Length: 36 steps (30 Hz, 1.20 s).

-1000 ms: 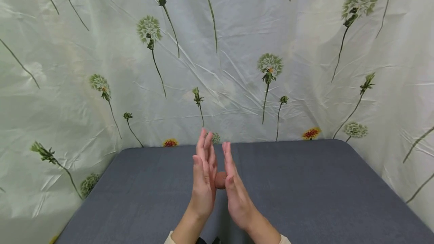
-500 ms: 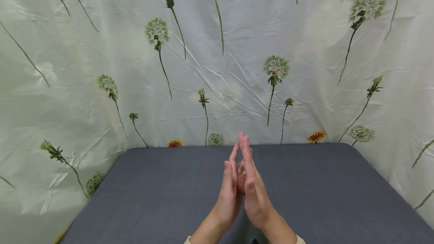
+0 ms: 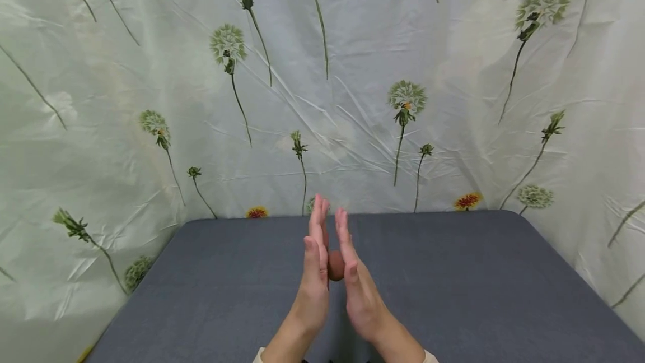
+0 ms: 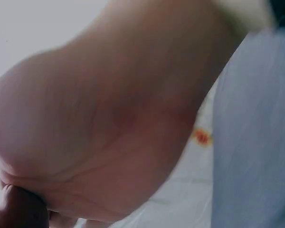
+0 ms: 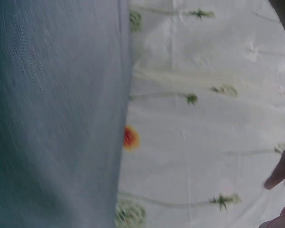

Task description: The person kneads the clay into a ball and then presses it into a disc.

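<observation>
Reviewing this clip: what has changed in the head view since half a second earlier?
The left hand and right hand have moved left together, carrying the reddish-brown round ball between them, and now stand farther apart at the top. Nothing was gripped or released; the ball stayed between the hands.

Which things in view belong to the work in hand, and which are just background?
Part of the work:
- brown ball, between the palms
- left hand, fingers straight
- right hand, fingers straight

Background:
- grey table, beneath the hands
- flower-patterned curtain, behind the table
</observation>
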{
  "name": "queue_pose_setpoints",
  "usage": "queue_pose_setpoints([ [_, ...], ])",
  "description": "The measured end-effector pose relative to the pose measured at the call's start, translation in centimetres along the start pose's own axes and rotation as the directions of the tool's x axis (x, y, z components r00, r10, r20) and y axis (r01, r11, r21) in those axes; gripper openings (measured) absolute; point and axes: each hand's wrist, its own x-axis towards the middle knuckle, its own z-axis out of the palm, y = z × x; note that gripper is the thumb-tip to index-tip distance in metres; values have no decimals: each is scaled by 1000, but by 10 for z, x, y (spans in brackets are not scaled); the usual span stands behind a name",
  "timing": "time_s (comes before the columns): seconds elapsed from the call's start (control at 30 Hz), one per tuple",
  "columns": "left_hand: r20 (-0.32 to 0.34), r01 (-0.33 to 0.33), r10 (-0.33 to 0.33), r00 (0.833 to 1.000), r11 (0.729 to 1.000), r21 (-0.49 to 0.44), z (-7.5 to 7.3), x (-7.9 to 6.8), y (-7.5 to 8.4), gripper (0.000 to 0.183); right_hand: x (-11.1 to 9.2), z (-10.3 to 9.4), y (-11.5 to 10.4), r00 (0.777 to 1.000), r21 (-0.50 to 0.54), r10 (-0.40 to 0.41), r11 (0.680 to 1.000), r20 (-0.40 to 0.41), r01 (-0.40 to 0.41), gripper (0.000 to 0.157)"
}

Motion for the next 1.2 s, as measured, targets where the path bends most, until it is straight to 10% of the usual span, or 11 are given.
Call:
queue_pose_setpoints([
  [0.23, -101, -62, 62, 993, 998, 5, -15, 7, -11, 65, -3, 20, -16, 997, 33, -36, 999, 67, 34, 62],
  [0.47, 72, 51, -45, 996, 995, -86, 6, 3, -22, 65, 5, -5, -20, 989, -31, -135, 991, -53, 134, 69],
  [0.73, 243, 100, -85, 966, 994, -49, 25, -10, -8, 67, 12, -33, -17, 994, 67, 9, 998, -105, -2, 73],
  [0.97, 51, -93, 94, 994, 996, -19, 0, -4, 4, 69, 4, -1, -6, 999, 94, 20, 995, 28, -22, 64],
  [1.2, -54, -46, 43, 998, 998, -49, -22, 7, -5, 73, -5, 21, -19, 996, 107, 23, 994, 88, -32, 59],
])
